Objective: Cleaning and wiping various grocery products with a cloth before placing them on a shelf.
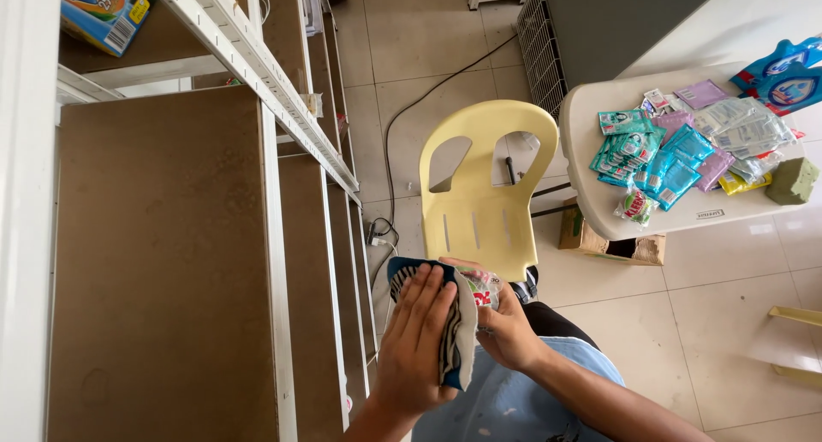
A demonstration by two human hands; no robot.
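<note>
My left hand (417, 339) lies flat with spread fingers on a blue, white and dark striped cloth (455, 339), pressing it against a small clear packet (479, 286) with red and green print. My right hand (505, 329) grips that packet from below and from the right side. Both hands are low in the middle of the view, just in front of a pale yellow plastic chair (479, 185) and above my lap.
A white-framed shelf unit with brown boards (163, 262) fills the left; a blue and yellow box (103, 12) sits on its top shelf. At right a white table (599, 211) carries several teal, purple and clear sachets and a green sponge (792, 181). A black cable (411, 108) runs over the tiled floor.
</note>
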